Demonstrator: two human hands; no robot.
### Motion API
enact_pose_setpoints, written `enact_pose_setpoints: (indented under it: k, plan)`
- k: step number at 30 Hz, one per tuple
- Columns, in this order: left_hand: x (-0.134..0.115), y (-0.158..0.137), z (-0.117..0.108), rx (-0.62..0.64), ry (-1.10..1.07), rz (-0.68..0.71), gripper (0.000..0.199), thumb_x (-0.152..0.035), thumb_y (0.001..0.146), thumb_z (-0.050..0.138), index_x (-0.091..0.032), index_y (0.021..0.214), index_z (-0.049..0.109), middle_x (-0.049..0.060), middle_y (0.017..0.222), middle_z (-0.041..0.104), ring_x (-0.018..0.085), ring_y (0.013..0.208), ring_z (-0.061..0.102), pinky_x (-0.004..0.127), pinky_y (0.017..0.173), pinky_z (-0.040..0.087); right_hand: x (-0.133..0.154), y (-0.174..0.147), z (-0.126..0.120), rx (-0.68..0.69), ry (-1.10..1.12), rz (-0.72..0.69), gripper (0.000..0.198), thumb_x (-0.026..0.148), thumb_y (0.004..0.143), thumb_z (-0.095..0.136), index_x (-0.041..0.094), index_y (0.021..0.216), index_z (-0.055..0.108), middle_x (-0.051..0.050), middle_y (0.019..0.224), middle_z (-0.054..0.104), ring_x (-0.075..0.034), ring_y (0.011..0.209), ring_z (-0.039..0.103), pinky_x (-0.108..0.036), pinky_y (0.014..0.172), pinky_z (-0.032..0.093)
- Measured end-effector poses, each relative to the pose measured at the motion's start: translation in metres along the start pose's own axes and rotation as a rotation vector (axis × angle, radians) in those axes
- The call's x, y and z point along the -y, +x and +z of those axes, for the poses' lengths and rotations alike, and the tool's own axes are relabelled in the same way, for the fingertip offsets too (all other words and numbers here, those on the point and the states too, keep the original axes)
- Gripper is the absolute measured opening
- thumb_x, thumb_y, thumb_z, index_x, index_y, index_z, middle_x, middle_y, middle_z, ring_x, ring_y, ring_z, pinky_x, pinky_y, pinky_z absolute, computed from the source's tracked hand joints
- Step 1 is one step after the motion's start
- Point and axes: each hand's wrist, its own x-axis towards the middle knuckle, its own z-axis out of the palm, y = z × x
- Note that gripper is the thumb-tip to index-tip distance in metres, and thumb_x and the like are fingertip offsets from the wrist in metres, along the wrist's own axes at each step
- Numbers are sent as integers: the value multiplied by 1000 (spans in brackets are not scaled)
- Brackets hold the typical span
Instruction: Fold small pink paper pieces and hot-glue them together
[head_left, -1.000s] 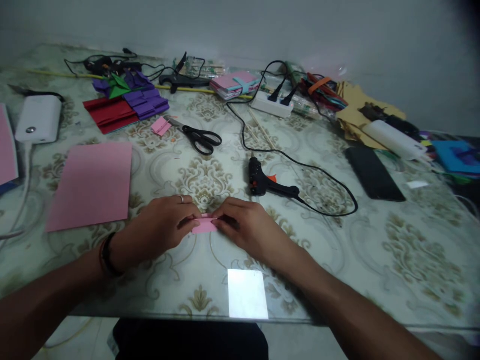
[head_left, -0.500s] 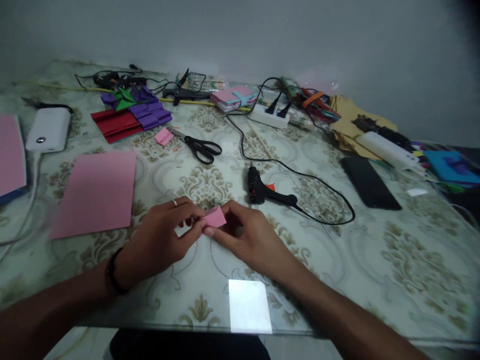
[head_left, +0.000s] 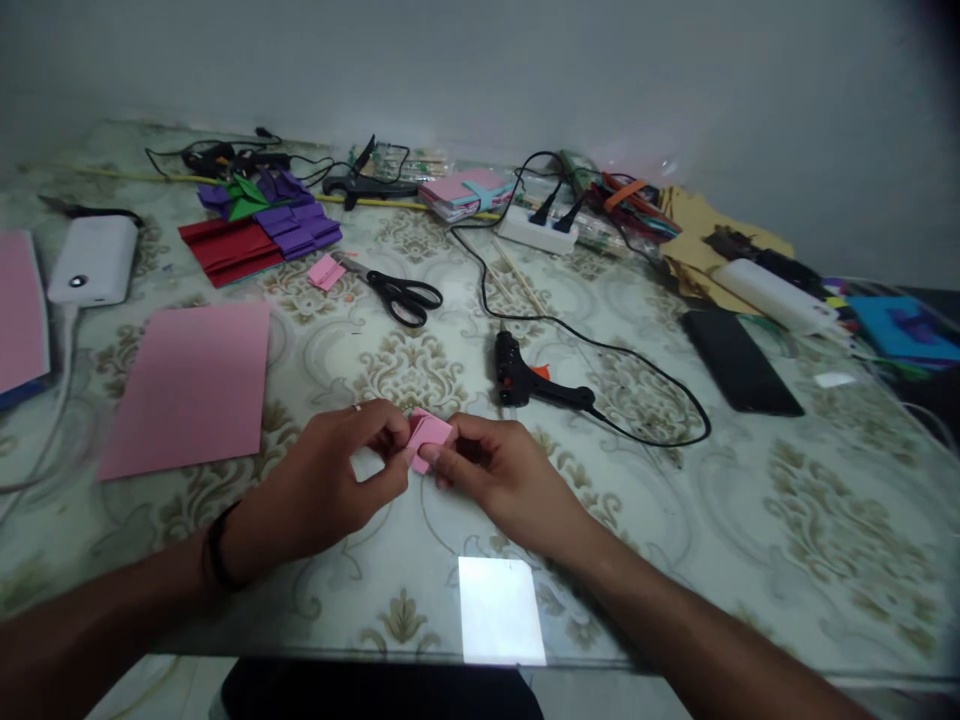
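Note:
A small folded piece of pink paper (head_left: 430, 432) is held between both hands above the middle of the table's near half. My left hand (head_left: 337, 465), with a ring and a dark wristband, pinches its left side. From the right, my right hand (head_left: 510, 475) grips it with the thumb on its face; the fingers behind are partly hidden. Beyond the right hand lies a black glue gun (head_left: 536, 378) with an orange trigger. To the left of my left hand, a larger pink sheet (head_left: 191, 390) lies flat. Black-handled scissors (head_left: 401, 297) rest farther back, beside small pink paper pieces (head_left: 326, 271).
A white power bank (head_left: 96, 260) sits at the left with its cable. Red and purple folded papers (head_left: 229, 250) lie behind. A power strip (head_left: 538, 232) feeds the glue gun's looping cord. At right lies a black phone (head_left: 740, 362). A bright square (head_left: 501, 610) shows near the front edge.
The pink paper has been turned in my fingers and now shows overlapping folded layers. My right thumb has moved onto its face. Things on the table stay in place.

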Motion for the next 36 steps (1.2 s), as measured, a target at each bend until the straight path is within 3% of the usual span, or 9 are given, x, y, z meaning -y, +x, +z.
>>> enact_pose_setpoints:
  k: [7,14,21,25,28,32,36]
  plan:
    - [-2,-3,-5,-37,90,-12,8,-16,86,61,-21,80,60,-7,69,67,10,62,61,22,62,44,5,-2,-2,-6,-133,-59,38,37,103,54,18,72,64,2,64,62,-12,59,51,-26,58,38]
    - [-2,2,-7,-53,126,-56,6,-17,83,60,-20,78,59,-6,65,64,10,59,59,23,59,42,4,-1,-7,-109,-236,-169,25,29,101,59,19,83,73,0,71,68,-14,65,59,-27,61,43]
    - [-1,3,-8,-59,92,-80,6,-17,83,59,-20,78,58,-7,63,60,9,57,55,21,56,39,6,-1,-12,-206,61,-124,16,33,92,74,20,83,76,-1,76,71,-14,67,62,-27,63,50]
    - [0,3,-10,-55,33,-125,7,-20,85,59,-20,78,58,-6,65,60,10,59,54,21,58,41,5,1,-15,-67,397,-139,25,42,94,73,19,85,69,-8,108,77,-16,80,69,-30,71,58]
    - [2,4,-12,-69,-58,-184,10,-25,87,60,-20,78,56,-6,64,57,10,60,53,22,58,42,2,1,-16,43,534,-114,29,48,98,69,20,90,62,-6,92,78,-17,76,71,-32,73,60]
    - [0,6,-17,-96,-153,-222,13,-27,87,59,-20,78,54,-6,64,56,11,60,54,22,56,42,3,-1,-16,27,326,-69,30,46,100,66,20,87,62,-1,72,72,-14,65,64,-28,67,54]
    - [-4,5,-18,-120,-160,-170,12,-26,88,60,-21,79,55,-5,67,58,11,61,56,21,55,43,6,-2,-13,17,105,-66,33,43,103,57,18,84,68,-1,72,68,-12,62,59,-25,60,49]
